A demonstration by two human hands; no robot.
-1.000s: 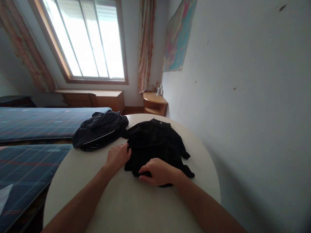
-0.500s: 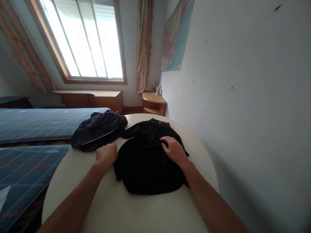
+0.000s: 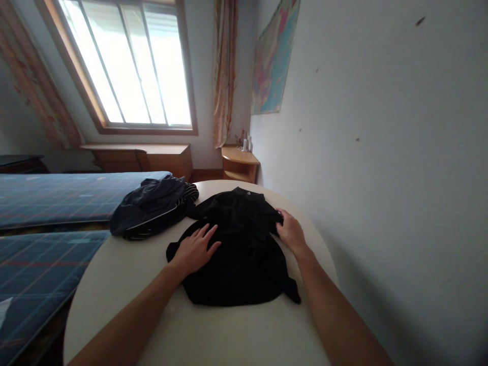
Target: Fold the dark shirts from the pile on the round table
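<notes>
Blk shirt, collar far: we spread L hand on its left; R hand, nearer collar, curled at sleeve, grip unclear.

Shirt: on the table, collar end toward the far edge
Clothes pile: left of the shirt, at the table's left edge, beside one sleeve
Mattresses: left of the table, one behind the other
Desk: behind the mattresses, below the window
Corner shelf: behind the table, right of the desk
Map: on the right-hand wall
</notes>
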